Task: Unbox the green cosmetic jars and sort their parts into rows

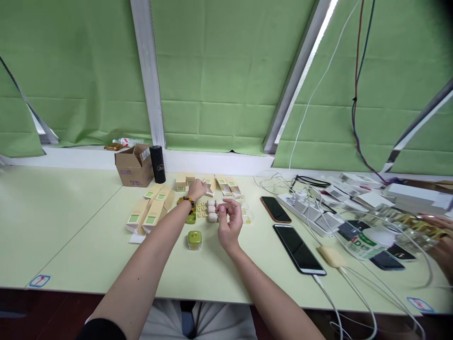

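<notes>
My left hand (pixel 198 189) reaches to the far row of small cream cartons, its fingers curled closed beside a cream carton (pixel 210 185). What they hold, if anything, is hidden. Over the pale pink-white small cases (pixel 212 210), my right hand (pixel 230 221) is raised with its palm turned up. Its fingers are loosely bent and apart, with nothing visible in them. A green-topped small square case (pixel 194 240) stands on the table between my forearms. Another green case (pixel 191 218) lies partly under my left wrist, near several small yellowish pieces (pixel 201 210).
Long cream cartons (pixel 155 210) lie at left, before a cardboard box (pixel 133 166) and a black cylinder (pixel 157 164). To the right are two phones (pixel 299 249), a power strip (pixel 311 212), tangled cables and a white bottle (pixel 371 242). Another person's hand (pixel 440 236) is at the right edge.
</notes>
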{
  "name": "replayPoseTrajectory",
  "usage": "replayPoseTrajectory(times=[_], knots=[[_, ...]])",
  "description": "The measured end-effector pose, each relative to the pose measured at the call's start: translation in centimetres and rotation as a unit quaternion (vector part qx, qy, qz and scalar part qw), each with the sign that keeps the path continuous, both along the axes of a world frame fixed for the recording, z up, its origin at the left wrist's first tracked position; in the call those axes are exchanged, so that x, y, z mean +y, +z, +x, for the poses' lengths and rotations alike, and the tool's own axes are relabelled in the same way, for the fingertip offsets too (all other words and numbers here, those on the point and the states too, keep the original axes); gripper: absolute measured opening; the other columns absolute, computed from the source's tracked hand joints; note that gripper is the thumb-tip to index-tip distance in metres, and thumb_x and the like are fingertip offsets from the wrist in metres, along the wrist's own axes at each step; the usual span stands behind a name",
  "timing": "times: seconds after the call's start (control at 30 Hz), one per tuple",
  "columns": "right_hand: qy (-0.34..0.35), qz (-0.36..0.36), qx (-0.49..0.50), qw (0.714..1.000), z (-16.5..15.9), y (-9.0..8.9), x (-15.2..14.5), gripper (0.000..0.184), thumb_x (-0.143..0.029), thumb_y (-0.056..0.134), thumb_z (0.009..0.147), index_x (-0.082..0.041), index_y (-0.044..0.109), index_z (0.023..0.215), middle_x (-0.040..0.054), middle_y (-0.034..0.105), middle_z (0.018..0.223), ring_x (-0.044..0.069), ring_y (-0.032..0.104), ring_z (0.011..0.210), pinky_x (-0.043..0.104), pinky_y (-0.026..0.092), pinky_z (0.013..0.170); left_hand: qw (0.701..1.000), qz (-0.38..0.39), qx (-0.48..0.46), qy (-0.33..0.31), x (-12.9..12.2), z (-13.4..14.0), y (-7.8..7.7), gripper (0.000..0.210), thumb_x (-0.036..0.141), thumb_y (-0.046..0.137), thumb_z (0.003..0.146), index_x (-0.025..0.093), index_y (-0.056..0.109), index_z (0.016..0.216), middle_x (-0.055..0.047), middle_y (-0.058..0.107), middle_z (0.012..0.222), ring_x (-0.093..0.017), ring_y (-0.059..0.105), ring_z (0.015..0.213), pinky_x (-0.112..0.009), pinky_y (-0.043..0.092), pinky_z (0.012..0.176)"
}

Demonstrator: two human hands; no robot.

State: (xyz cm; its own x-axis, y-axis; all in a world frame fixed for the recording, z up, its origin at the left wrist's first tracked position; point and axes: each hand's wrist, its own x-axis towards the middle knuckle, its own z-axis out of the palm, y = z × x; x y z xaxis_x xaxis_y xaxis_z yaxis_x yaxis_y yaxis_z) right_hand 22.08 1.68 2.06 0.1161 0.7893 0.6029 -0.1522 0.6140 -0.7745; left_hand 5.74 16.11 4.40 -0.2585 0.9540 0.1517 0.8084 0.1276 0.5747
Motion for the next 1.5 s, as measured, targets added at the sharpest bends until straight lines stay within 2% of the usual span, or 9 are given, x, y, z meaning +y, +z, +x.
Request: replayPoseTrajectory(times=[0.1, 0.3, 0.53, 0.8, 0.97, 1.07, 1.17, 1.37, 1.5], knots=[[0.001, 0.007, -0.024, 1.000, -0.1, -0.3, -0.2, 0.019, -0.039, 0.060, 0.099, -0.026, 0.059, 0.113, 0.0011, 0.066, 0.082, 0.019, 0.063, 0.076, 0.034, 0.049, 0.075, 0.998, -0.003, 0.026, -0.050, -0.6, -0.3, -0.7, 0.031, 0.027, 0.063, 0.090, 0.015, 0.073, 0.117, -0.018, 0.074, 0.126, -0.029, 0.066, 0.121, -0.033, 0.048, 0.096], [-0.007, 0.037, -0.061, 0.997, -0.3, -0.8, -0.1, 0.014, -0.034, 0.059, 0.098, -0.026, 0.062, 0.109, 0.0017, 0.066, 0.081, 0.019, 0.063, 0.071, 0.034, 0.050, 0.070, 0.988, -0.061, 0.054, -0.129, -0.2, 0.9, -1.2, 0.038, 0.011, 0.073, 0.072, 0.020, 0.076, 0.109, -0.014, 0.076, 0.121, -0.032, 0.068, 0.120, -0.042, 0.043, 0.107], [-0.034, 0.070, -0.091, 0.993, -0.3, -1.4, 0.5, 0.015, -0.032, 0.056, 0.100, -0.022, 0.062, 0.110, 0.0006, 0.066, 0.078, 0.017, 0.063, 0.068, 0.031, 0.052, 0.067, 0.985, -0.085, 0.039, -0.146, 0.5, 2.4, -1.4, 0.044, 0.008, 0.064, 0.076, 0.017, 0.072, 0.118, -0.016, 0.073, 0.129, -0.032, 0.063, 0.127, -0.044, 0.038, 0.111], [-0.055, 0.089, -0.103, 0.989, 0.0, -1.5, 1.1, 0.013, -0.029, 0.054, 0.101, -0.022, 0.061, 0.110, -0.0002, 0.066, 0.078, 0.016, 0.064, 0.067, 0.030, 0.051, 0.066, 0.986, -0.028, 0.019, -0.162, 0.0, 3.7, -0.8, 0.047, 0.009, 0.060, 0.078, 0.016, 0.073, 0.123, -0.016, 0.071, 0.135, -0.033, 0.062, 0.131, -0.045, 0.039, 0.114], [-0.070, 0.091, -0.104, 0.988, 0.1, -1.2, 1.2, 0.012, -0.029, 0.055, 0.101, -0.022, 0.061, 0.108, -0.0004, 0.065, 0.075, 0.016, 0.063, 0.064, 0.028, 0.049, 0.061, 0.980, 0.050, 0.003, -0.191, -4.0, 2.2, 1.1, 0.042, 0.010, 0.048, 0.090, 0.020, 0.074, 0.122, -0.011, 0.073, 0.134, -0.027, 0.063, 0.130, -0.041, 0.040, 0.116], [-0.072, 0.096, -0.104, 0.987, 0.1, -1.2, 1.2, 0.012, -0.028, 0.054, 0.101, -0.022, 0.061, 0.108, -0.0006, 0.066, 0.074, 0.015, 0.063, 0.064, 0.028, 0.050, 0.061, 0.975, 0.092, -0.007, -0.200, -8.0, 0.6, 1.7, 0.038, 0.012, 0.047, 0.092, 0.020, 0.075, 0.117, -0.009, 0.076, 0.125, -0.024, 0.068, 0.120, -0.037, 0.046, 0.111], [-0.074, 0.101, -0.107, 0.986, 0.1, -1.3, 1.2, 0.011, -0.027, 0.054, 0.101, -0.022, 0.062, 0.107, -0.0010, 0.066, 0.074, 0.015, 0.062, 0.062, 0.028, 0.049, 0.061, 0.961, 0.132, 0.011, -0.242, -12.6, -1.3, 1.9, 0.032, 0.012, 0.049, 0.090, 0.021, 0.076, 0.106, -0.006, 0.079, 0.105, -0.024, 0.071, 0.104, -0.042, 0.048, 0.106], [-0.085, 0.123, -0.133, 0.980, 0.0, -2.0, 1.4, 0.009, -0.025, 0.054, 0.101, -0.022, 0.061, 0.105, -0.0008, 0.066, 0.074, 0.014, 0.061, 0.061, 0.028, 0.048, 0.059, 0.953, 0.115, 0.028, -0.278, -20.0, -3.8, 2.1, 0.032, 0.009, 0.052, 0.084, 0.023, 0.069, 0.107, -0.005, 0.072, 0.107, -0.026, 0.063, 0.109, -0.046, 0.043, 0.106], [-0.098, 0.141, -0.165, 0.971, 0.1, -2.5, 1.7, 0.010, -0.024, 0.053, 0.101, -0.022, 0.062, 0.105, -0.0001, 0.066, 0.073, 0.015, 0.061, 0.061, 0.029, 0.048, 0.059, 0.942, 0.069, 0.046, -0.326, -21.8, -4.1, 1.8, 0.033, 0.038, 0.061, 0.096, 0.024, 0.061, 0.126, -0.009, 0.067, 0.119, -0.029, 0.055, 0.116, -0.044, 0.042, 0.103]])
